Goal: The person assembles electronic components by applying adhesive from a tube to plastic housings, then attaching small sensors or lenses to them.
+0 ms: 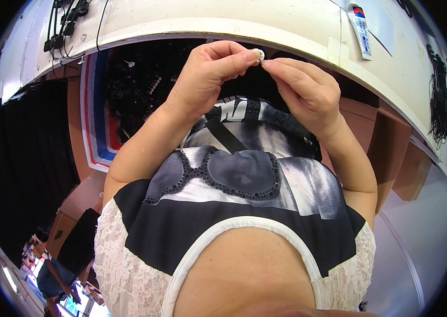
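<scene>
My left hand point(214, 70) pinches a small white rounded piece point(259, 54) between thumb and fingertips. The piece is too small to name. Close against its lower side, the thumb and fingers of my right hand point(308, 91) are pinched together. They meet the piece at a tiny darker part, mostly hidden by the fingertips. Both hands are raised over my lap, just in front of the table's near edge. Below and left of them, a red, white and blue striped bag point(88, 105) holds a tangle of black things point(133, 79) with a few pale bits.
The white table point(287, 17) curves across the front. Black cables with plugs point(65, 24) lie at its left, a blue, white and red tube point(361, 33) at its right, and a black cable bundle point(438, 98) farther right. Cardboard boxes point(392, 142) stand beneath.
</scene>
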`<state>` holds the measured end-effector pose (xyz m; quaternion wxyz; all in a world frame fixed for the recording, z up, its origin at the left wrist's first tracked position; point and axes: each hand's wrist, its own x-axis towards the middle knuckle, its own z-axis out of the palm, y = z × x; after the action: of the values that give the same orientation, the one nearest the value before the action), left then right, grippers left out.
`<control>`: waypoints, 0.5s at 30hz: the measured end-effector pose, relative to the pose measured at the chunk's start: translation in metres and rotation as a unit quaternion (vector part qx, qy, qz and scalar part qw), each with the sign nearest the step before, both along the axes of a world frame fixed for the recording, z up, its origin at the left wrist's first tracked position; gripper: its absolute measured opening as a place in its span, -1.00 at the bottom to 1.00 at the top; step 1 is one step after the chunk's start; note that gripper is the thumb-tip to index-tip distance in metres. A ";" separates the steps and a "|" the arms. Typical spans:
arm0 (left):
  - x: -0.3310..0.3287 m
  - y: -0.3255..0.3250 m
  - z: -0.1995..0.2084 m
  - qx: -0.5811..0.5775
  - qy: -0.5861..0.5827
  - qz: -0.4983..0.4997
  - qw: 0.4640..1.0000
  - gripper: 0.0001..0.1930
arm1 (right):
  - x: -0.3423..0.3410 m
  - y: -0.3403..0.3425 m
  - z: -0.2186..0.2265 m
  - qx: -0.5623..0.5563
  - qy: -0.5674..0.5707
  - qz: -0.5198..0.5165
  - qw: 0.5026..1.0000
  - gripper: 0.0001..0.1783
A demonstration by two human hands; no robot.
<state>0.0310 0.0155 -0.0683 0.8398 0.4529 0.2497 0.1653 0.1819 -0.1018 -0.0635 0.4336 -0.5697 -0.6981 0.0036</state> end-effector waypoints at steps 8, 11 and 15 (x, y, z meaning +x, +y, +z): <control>-0.003 0.002 0.008 0.064 -0.013 -0.040 0.997 -0.81 | -0.004 0.003 0.001 -0.033 0.073 -0.046 0.996 -0.77; 0.000 0.001 0.004 0.087 -0.032 -0.025 0.995 -0.83 | 0.003 0.004 0.005 -0.197 0.395 0.003 0.897 -0.81; 0.007 -0.009 -0.033 0.264 -0.046 -0.100 0.958 -0.42 | 0.011 0.008 -0.002 -0.191 0.636 0.017 0.748 -0.83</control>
<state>0.0381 0.0062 -0.1008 0.7135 0.6728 0.1116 0.1607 0.1933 -0.0933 -0.0653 0.6592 -0.4945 -0.2553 0.5057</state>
